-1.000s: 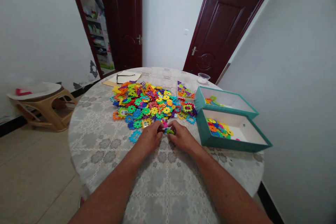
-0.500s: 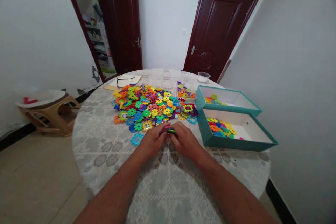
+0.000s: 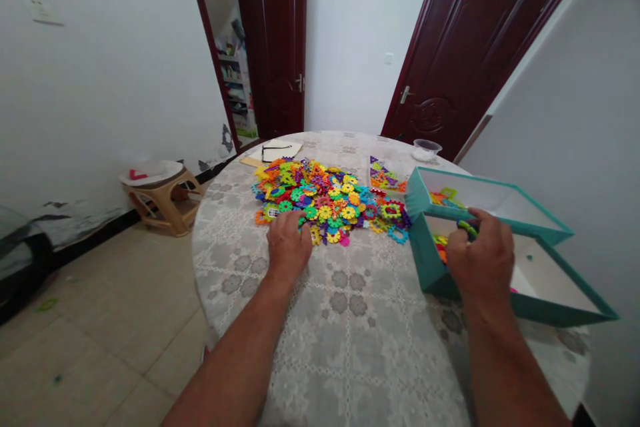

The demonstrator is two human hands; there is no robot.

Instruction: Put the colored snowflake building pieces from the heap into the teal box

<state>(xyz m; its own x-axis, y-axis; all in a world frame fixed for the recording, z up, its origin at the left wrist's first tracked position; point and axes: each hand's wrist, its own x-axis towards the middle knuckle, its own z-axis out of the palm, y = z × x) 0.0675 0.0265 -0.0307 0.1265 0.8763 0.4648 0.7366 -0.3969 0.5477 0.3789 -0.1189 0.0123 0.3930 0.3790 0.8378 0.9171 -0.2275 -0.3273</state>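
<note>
A heap of colourful plastic flower-shaped and square-framed building pieces (image 3: 330,197) covers the far middle of the table. At its near left edge my left hand (image 3: 289,243) reaches in, fingers curled down and closed. Its fingertips are hidden, so what they hold cannot be made out. My right hand (image 3: 483,257) is above the near teal box (image 3: 565,303), closed on a few disc-shaped pieces (image 3: 467,229), green and dark blue, pinched between thumb and fingers. More loose pieces (image 3: 441,247) lie inside that box, partly covered by the hand.
A second teal box (image 3: 520,197) with some pieces stands behind the near one. Left of it is a clear tray of triangular pieces (image 3: 383,177). A clear bowl (image 3: 427,149), glasses (image 3: 277,149) on paper, and a stool (image 3: 163,197) are farther off.
My hands were together in front of the heap and have parted. The right has carried the disc pieces over the near box; the left has gone to the heap. The view has turned left.
</note>
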